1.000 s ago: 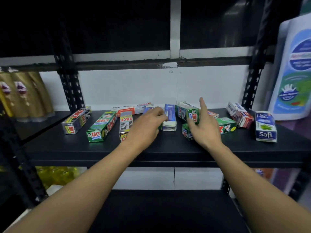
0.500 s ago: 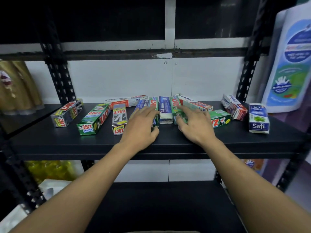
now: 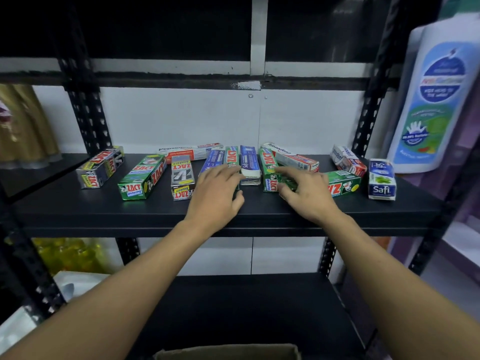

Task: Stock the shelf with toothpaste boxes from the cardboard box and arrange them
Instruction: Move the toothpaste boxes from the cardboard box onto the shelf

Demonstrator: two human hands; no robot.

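Both hands have closed in on the middle of the shelf (image 3: 104, 211), pushing the centre toothpaste boxes (image 3: 250, 162) into a tighter row.
Left hand (image 3: 215, 193) lies flat with fingers straight across the blue box (image 3: 211, 161) and the narrow Zact box (image 3: 231, 157); right hand (image 3: 307, 194) grips the green Zact box (image 3: 267, 165), fingers curled over it, thumb at its near end. Other boxes lie scattered on either side. The cardboard box (image 3: 228, 353) shows only its rim at the bottom edge.

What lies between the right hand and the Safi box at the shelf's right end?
A green Zact box lies flat there, seen in the head view.
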